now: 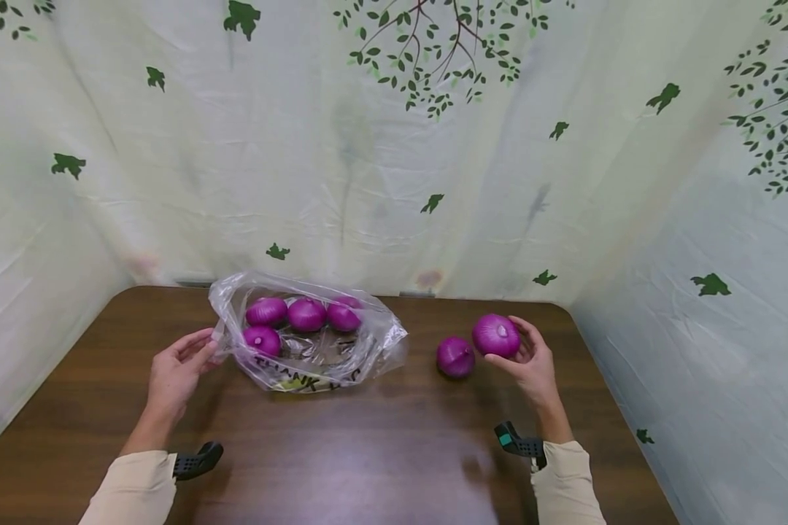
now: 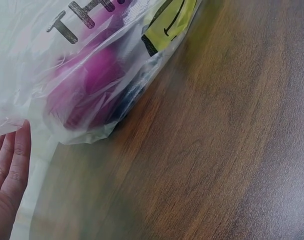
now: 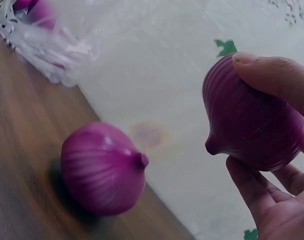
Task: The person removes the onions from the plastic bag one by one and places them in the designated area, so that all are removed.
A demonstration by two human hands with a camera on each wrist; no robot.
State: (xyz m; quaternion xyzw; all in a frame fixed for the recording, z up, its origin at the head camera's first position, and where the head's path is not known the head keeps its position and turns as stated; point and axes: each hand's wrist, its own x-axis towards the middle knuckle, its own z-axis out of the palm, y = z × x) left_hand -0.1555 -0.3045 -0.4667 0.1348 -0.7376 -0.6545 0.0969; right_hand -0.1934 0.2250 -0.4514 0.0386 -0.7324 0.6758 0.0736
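A clear plastic bag (image 1: 381, 343) with black print lies with its mouth spread on the table, several purple onions (image 1: 306, 315) inside it. At its left edge my left hand (image 1: 179, 372) pinches the plastic between thumb and fingers. In the left wrist view an onion (image 2: 87, 90) shows through the bag's side. My right hand (image 1: 532, 364) grips a purple onion (image 1: 496, 335), thumb on one side and fingers on the other, raised off the table in the right wrist view. Just left of it, another onion (image 1: 455, 357) rests on the wood.
The brown wooden table (image 1: 341, 459) runs back to a pale curtain (image 1: 269, 146) printed with green leaves, which also hangs at both sides. Black bands with small devices (image 1: 198, 461) sit on both wrists, below beige sleeves.
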